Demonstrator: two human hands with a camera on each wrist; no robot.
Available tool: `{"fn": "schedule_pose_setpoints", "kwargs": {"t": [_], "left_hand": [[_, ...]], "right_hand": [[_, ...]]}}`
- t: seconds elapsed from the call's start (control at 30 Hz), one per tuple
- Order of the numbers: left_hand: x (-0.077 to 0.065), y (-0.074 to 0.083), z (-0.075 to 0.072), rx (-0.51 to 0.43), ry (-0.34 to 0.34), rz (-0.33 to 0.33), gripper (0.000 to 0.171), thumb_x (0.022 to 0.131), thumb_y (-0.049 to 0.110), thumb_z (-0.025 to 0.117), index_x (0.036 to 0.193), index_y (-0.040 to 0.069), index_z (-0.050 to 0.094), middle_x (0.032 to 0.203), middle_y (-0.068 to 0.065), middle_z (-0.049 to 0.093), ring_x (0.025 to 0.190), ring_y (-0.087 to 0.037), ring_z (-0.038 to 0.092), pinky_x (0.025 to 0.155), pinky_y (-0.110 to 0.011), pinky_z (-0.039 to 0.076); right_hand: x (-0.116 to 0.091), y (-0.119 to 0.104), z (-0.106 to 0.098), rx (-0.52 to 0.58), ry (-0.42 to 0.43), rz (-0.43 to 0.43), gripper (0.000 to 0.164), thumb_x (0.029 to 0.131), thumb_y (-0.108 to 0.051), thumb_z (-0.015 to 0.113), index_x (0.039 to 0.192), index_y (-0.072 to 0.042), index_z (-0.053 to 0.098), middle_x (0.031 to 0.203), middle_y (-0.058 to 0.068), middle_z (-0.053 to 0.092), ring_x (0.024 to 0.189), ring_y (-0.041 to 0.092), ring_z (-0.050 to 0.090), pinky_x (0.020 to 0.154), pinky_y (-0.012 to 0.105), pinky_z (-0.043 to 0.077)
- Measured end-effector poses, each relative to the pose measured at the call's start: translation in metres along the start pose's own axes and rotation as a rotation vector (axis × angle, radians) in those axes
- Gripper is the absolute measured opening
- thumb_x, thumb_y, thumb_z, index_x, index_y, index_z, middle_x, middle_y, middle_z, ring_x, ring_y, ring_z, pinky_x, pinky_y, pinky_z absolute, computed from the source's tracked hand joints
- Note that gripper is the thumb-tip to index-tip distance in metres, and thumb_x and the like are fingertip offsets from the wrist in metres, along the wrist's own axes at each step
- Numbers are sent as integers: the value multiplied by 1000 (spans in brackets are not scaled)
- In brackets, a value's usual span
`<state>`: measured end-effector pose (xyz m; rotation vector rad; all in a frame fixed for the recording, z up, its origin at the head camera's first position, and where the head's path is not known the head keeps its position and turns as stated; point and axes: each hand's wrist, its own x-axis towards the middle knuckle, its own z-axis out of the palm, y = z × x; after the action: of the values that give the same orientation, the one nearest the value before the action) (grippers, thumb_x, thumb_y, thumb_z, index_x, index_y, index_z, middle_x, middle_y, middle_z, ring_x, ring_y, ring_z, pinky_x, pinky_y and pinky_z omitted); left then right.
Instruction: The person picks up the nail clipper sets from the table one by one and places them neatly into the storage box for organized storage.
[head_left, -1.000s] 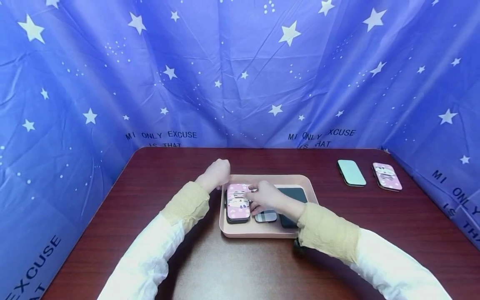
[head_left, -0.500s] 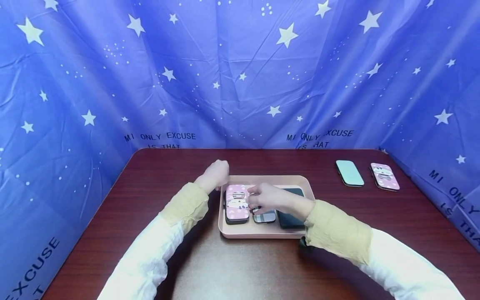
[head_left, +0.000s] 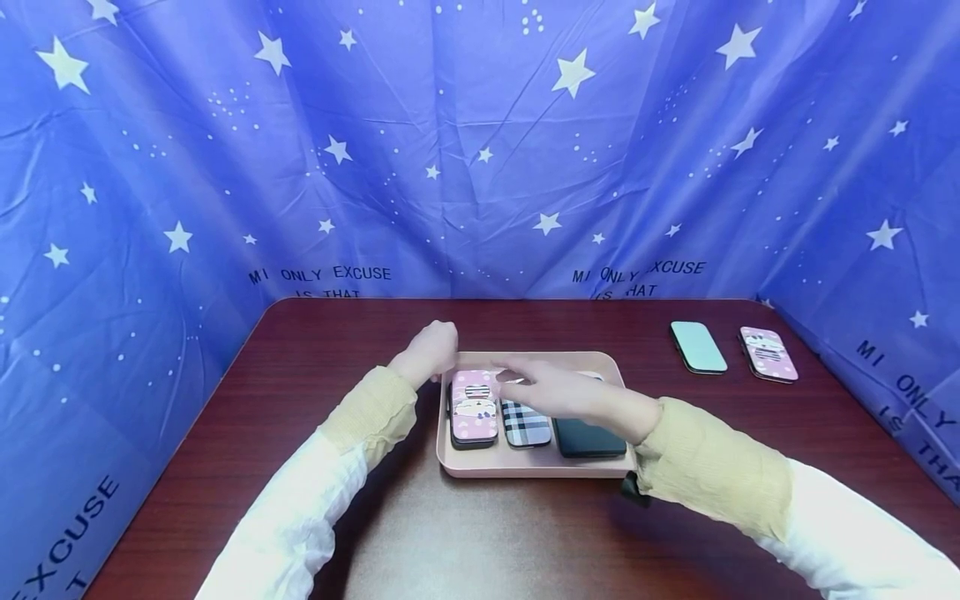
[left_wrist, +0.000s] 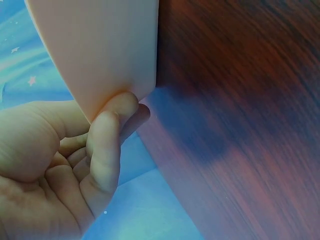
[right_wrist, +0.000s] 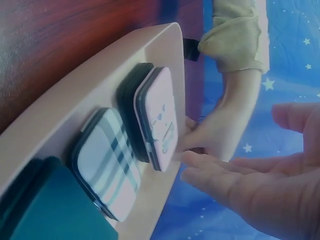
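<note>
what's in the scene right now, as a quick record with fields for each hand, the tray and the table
left hand: pinches the tray at its far left corner
right hand: over the tray, fingers extended, gripping nothing
in tray, left to right: pink case on a dark item, plaid case, dark green case
table, right of tray: mint case, second pink case

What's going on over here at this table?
A person's left hand pinches the far left corner of a pale pink tray. Their right hand hovers open over the tray, holding nothing. Inside, left to right, lie a pink patterned case, a plaid case and a dark green case. A mint case and another pink case lie on the table to the tray's right.
</note>
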<state>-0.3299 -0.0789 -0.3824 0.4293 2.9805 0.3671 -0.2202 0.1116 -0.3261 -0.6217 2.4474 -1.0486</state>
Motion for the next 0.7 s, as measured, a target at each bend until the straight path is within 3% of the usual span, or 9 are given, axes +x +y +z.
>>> {"fn": "schedule_pose_setpoints", "kwargs": {"t": [0.23, 0.37, 0.5, 0.7], "left_hand": [[-1, 1, -1, 0, -1, 11, 17, 85, 1, 53, 69, 3, 60, 64, -15, 67, 32, -12, 56, 34, -19, 48], [-2, 1, -3, -7, -4, 7, 18, 86, 2, 54, 69, 3, 60, 66, -15, 67, 33, -12, 56, 34, -20, 48], [-3, 2, -3, -3, -4, 6, 20, 86, 3, 54, 68, 3, 60, 65, -16, 67, 33, -12, 57, 34, -19, 48], [-4, 2, -2, 10, 4, 11, 20, 86, 3, 53, 67, 4, 61, 70, -18, 69, 33, -11, 56, 34, -19, 48]], "right_hand": [[-16, -6, -10, -172, 59, -84, 59, 100, -40, 41, 149, -11, 27, 151, 15, 32, 132, 33, 41, 111, 49, 34], [-24, -10, -14, -283, 147, -173, 55, 100, -36, 44, 147, -12, 31, 151, 11, 33, 129, 31, 46, 110, 47, 36], [-33, -15, -19, -387, 233, -197, 53, 99, -40, 44, 146, -19, 34, 150, 5, 36, 131, 27, 44, 106, 52, 39], [-41, -18, -30, -373, 274, -241, 50, 98, -37, 49, 145, -23, 37, 147, 3, 41, 133, 23, 42, 108, 48, 38]]}}
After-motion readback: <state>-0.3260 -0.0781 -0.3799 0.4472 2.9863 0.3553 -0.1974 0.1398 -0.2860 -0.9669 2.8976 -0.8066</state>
